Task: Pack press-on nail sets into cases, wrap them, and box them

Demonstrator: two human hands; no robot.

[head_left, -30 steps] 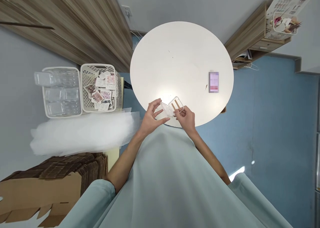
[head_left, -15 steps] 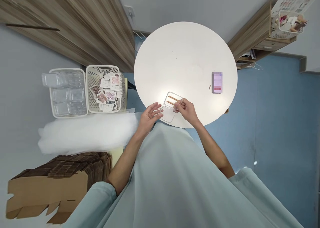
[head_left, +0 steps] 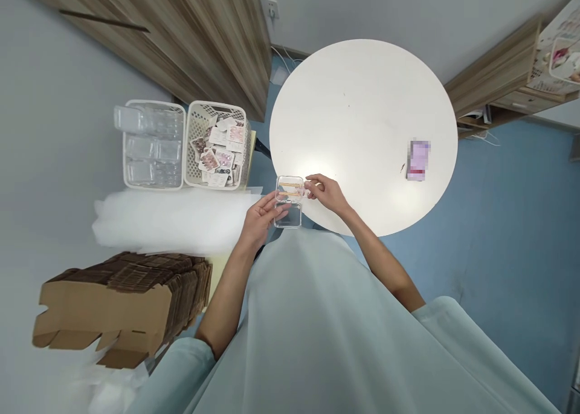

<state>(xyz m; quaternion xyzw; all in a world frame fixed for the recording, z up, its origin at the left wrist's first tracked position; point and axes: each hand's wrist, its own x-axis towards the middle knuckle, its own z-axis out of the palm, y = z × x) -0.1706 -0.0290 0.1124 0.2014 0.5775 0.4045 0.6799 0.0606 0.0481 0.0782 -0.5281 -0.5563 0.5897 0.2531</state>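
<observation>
A clear plastic box (head_left: pixel 288 215) lies folded open, its two halves one above the other at the table's near edge. Two thin tan sticks (head_left: pixel 290 185) lie side by side in the upper half. My left hand (head_left: pixel 261 220) grips the box from the left, with the thumb over it and fingers beneath. At the right edge of the upper half is my right hand (head_left: pixel 327 193), its fingers bent together by the stick ends. Whatever sits between those fingertips is too small to make out.
The box is over the near edge of a round white table (head_left: pixel 362 112). A purple packet (head_left: pixel 417 160) lies on its right side. To the left stand a basket of clear boxes (head_left: pixel 154 103), a basket of printed cards (head_left: pixel 193 175), a white wrap roll (head_left: pixel 172 223) and stacked cardboard (head_left: pixel 104 308).
My left hand now holds the box, lifted off the tabletop and squared toward me. My right hand has drawn back from over the sticks to the box's right edge. The view has shifted.
</observation>
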